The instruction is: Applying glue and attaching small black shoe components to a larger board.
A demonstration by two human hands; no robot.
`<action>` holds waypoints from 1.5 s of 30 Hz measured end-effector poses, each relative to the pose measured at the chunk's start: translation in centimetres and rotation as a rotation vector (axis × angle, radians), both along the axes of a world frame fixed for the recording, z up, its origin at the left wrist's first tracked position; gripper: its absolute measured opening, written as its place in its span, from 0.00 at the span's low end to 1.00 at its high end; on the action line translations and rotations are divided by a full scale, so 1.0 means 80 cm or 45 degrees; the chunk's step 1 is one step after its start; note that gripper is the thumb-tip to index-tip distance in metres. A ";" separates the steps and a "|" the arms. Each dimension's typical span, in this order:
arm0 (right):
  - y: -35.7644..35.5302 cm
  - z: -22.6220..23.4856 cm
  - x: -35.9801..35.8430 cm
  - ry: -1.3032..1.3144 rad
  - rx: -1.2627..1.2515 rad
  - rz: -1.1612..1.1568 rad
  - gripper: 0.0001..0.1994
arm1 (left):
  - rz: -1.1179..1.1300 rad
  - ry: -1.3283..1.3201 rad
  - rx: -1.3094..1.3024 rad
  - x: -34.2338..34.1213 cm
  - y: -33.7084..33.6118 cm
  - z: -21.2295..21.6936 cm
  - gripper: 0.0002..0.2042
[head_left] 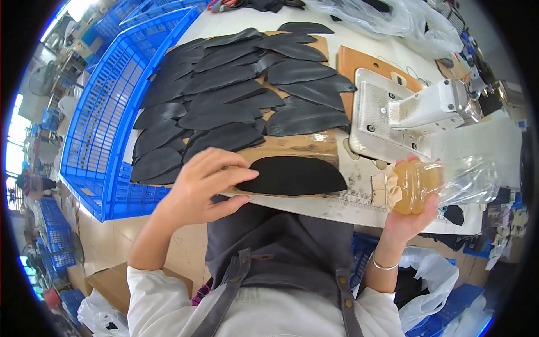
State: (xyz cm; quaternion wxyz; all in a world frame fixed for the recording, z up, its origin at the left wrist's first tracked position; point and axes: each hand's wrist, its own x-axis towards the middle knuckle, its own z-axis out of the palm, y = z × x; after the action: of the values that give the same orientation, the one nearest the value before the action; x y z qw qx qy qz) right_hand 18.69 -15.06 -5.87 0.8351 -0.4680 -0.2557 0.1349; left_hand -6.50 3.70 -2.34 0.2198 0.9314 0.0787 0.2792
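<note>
A flat black piece [297, 176], curved along its far edge, lies on the front strip of a brown cardboard sheet [292, 147]. My left hand [205, 188] rests at its left end, fingertips touching the piece and thumb apart near the board's edge. In my right hand [415, 216] is a clear plastic bottle [418, 182] with amber liquid inside. It is tilted on its side, its tan-wrapped end toward the black piece. Overlapping black leaf-shaped pieces [224, 109] cover most of the cardboard.
A blue plastic crate [106, 129] stands against the table's left side. Right of the cardboard is a white sewing machine [415, 109] beside a brown board [365, 62]. Clear plastic bags [404, 25] lie at the back. A white bag [432, 275] hangs below, on the right.
</note>
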 end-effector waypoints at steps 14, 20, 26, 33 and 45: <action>0.114 0.065 -0.118 -1.280 -0.346 0.516 0.42 | -0.064 -0.483 0.423 -0.031 0.011 -0.062 0.10; 0.121 0.032 -0.141 -1.125 -0.347 0.570 0.42 | -0.022 -0.538 0.453 -0.029 0.012 -0.059 0.09; 0.109 0.040 -0.130 -1.321 -0.447 0.331 0.37 | -0.049 -0.556 0.455 -0.022 0.015 -0.062 0.11; 0.055 0.065 -0.081 -1.586 -0.742 -0.165 0.31 | -0.033 -0.475 0.426 -0.027 0.015 -0.072 0.09; 0.101 0.068 -0.129 -1.710 -0.425 0.320 0.42 | -0.015 -0.445 0.255 -0.027 0.012 -0.068 0.11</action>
State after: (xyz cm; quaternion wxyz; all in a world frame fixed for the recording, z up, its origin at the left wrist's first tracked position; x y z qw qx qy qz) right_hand 8.34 -7.01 -0.41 0.3918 -0.5389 -0.7440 -0.0503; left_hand -8.69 4.64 -7.80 0.1380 0.8865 0.0056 0.4417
